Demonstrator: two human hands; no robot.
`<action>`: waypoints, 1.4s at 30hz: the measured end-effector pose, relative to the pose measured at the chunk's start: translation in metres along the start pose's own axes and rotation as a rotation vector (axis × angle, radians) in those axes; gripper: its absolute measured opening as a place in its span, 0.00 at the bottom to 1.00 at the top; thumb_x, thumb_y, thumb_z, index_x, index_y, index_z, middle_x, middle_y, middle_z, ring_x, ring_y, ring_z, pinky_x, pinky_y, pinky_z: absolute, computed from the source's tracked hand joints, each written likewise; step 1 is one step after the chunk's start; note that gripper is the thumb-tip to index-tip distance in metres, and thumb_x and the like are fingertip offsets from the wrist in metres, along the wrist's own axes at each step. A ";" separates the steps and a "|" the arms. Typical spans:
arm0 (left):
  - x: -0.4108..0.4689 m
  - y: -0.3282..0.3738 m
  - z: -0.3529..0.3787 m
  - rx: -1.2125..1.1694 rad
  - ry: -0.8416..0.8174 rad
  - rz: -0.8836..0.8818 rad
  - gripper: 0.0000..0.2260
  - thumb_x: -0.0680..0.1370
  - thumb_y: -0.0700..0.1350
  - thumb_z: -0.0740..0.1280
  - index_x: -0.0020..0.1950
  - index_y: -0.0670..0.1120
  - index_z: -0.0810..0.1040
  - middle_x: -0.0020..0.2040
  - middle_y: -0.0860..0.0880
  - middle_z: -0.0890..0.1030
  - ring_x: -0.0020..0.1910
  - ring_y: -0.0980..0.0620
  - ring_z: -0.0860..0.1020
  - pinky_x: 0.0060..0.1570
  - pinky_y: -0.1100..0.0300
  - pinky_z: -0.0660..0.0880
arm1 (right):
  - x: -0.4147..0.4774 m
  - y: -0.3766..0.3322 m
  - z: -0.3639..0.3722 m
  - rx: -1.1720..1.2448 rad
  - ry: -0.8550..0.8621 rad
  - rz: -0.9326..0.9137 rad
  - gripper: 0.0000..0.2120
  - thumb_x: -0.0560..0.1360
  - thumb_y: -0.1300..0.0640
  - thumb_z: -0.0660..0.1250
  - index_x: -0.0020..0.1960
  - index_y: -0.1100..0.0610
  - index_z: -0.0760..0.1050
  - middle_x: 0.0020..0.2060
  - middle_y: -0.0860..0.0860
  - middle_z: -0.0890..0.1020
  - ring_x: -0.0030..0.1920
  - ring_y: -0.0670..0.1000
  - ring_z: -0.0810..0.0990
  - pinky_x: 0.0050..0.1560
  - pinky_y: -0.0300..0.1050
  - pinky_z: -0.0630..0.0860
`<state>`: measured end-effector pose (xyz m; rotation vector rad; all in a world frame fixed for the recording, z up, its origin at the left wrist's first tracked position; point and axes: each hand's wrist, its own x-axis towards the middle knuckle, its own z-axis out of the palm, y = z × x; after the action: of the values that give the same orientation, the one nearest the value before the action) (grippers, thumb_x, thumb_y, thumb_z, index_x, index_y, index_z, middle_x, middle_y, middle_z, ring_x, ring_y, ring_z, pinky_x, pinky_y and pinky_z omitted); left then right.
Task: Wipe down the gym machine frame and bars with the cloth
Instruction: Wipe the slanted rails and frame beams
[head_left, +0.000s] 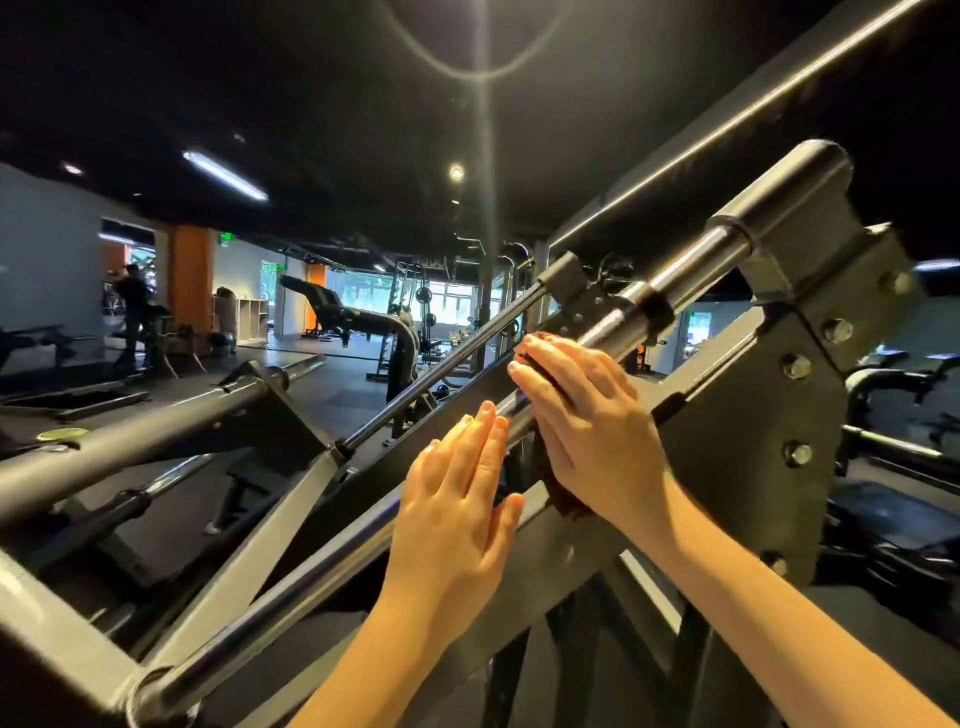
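Dim gym space fills the frame, with a black ceiling, a strip light (226, 175) at the upper left and bright windows (441, 299) far back at centre. From there I start at the dark cloth (558, 480), which sits just right of centre, pressed against the chrome bar (670, 283) that runs on a diagonal from the lower left corner up to the right. Only slivers of the cloth show: a dark edge by the fingertips and a bunched end hanging below the palm.

My right hand (582, 415) lies flat over the cloth, fingers straight and together, pressing it to the bar rather than curling around it. My left hand (462, 493) is just below and left of it, open with fingers extended and close together, resting against the same bar and holding nothing that I can see.

Around the bar is the grey machine frame (758, 431), with a bolted plate (810, 364) at the right. A thinner dark rod (441, 364) crosses on a similar diagonal just above the hands. A thick grey tube (130, 441) stretches toward the left edge. Further back at left stand a black padded bench (332, 306), an orange pillar (192, 280) and a person (132, 306), blurred.
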<state>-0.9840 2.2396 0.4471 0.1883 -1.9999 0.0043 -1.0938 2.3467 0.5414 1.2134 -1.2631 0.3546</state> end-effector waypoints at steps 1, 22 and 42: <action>0.001 0.000 0.000 0.004 -0.004 -0.001 0.26 0.84 0.60 0.43 0.80 0.49 0.51 0.79 0.50 0.57 0.76 0.49 0.57 0.74 0.48 0.58 | 0.007 0.008 -0.004 -0.033 -0.001 -0.007 0.15 0.78 0.58 0.60 0.60 0.60 0.80 0.59 0.57 0.81 0.62 0.59 0.78 0.68 0.53 0.67; 0.001 0.006 -0.006 -0.016 -0.039 -0.038 0.27 0.84 0.58 0.43 0.78 0.46 0.56 0.78 0.47 0.61 0.76 0.50 0.59 0.73 0.50 0.57 | 0.013 0.020 -0.003 -0.168 -0.024 -0.150 0.15 0.79 0.55 0.58 0.57 0.57 0.80 0.55 0.55 0.83 0.58 0.57 0.81 0.74 0.56 0.50; -0.041 -0.057 -0.049 -0.130 -0.265 -0.233 0.31 0.76 0.65 0.40 0.76 0.53 0.45 0.77 0.56 0.51 0.77 0.55 0.53 0.77 0.49 0.49 | 0.004 -0.009 0.005 -0.095 0.129 0.294 0.13 0.77 0.64 0.63 0.61 0.60 0.75 0.61 0.57 0.79 0.67 0.58 0.73 0.76 0.58 0.50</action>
<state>-0.9148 2.1933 0.4261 0.3526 -2.2208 -0.3133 -1.0880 2.3374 0.5391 0.9102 -1.3322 0.5715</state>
